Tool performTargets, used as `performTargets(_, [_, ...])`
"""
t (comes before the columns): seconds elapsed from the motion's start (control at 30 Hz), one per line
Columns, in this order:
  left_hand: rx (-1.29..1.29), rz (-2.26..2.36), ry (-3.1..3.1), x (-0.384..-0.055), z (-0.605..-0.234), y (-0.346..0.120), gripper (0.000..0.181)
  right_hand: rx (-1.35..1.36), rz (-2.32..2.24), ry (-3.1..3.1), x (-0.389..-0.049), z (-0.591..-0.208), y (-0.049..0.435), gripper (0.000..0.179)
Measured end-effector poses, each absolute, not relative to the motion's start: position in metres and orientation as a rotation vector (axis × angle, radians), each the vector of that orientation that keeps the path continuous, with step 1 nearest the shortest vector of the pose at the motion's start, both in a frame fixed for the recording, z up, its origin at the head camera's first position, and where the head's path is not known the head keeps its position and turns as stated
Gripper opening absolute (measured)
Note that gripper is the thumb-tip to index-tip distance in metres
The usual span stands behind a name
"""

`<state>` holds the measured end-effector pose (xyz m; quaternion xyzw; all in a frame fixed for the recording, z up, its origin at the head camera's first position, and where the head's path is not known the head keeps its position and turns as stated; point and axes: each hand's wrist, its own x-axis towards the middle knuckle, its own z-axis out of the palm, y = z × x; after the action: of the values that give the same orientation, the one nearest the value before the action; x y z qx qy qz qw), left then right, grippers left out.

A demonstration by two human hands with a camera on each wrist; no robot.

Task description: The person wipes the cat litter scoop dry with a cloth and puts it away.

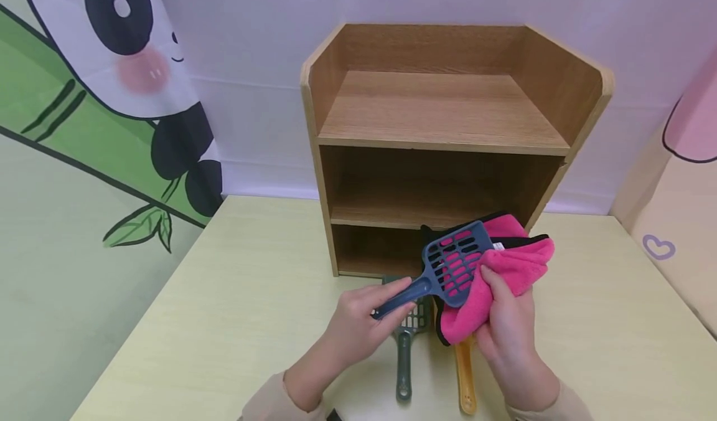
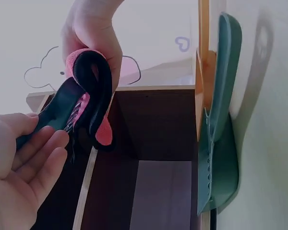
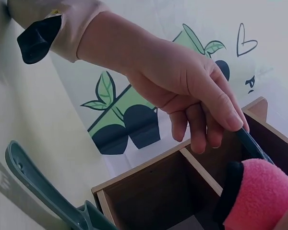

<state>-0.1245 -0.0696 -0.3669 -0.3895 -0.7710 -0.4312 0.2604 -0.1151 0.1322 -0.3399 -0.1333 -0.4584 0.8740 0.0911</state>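
Observation:
A blue slotted litter scoop (image 1: pixel 456 262) is held above the table by its handle, which my left hand (image 1: pixel 364 321) pinches between thumb and fingers. My right hand (image 1: pixel 512 331) grips a pink cloth (image 1: pixel 512 262) with black edging, bunched behind and against the right side of the scoop's head. Below them on the table lie a dark green litter scoop (image 1: pixel 404 365) and a yellow-orange one (image 1: pixel 465 377), whose head is hidden by the cloth. In the left wrist view the cloth (image 2: pixel 105 129) is folded over the edge of the blue scoop (image 2: pixel 55 108).
A wooden shelf unit (image 1: pixel 442 144) with an open top and two lower compartments stands at the back of the pale table (image 1: pixel 241 296). Behind it hangs a lilac backdrop (image 1: pixel 252 66) with cartoon drawings. The two lying scoops are in front of the shelf.

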Motion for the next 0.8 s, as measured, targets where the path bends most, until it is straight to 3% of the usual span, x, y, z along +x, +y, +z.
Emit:
performTargets(0.23, [-1.079, -1.216, -1.979, -0.13, -0.374, -0.066, 0.031, -0.372, 2.643, -1.381, -0.112, -0.339, 0.128, 0.06])
performTargets(0.57, [-0.992, -1.292, -2.057, -0.126, -0.379, -0.062, 0.04, -0.522, 2.848, -1.442, -0.106, -0.341, 0.116, 0.069])
performTargets(0.8, [-1.025, -1.265, -2.056, -0.129, -0.376, -0.067, 0.037, -0.444, 2.884, -1.382, -0.108, -0.341, 0.125, 0.065])
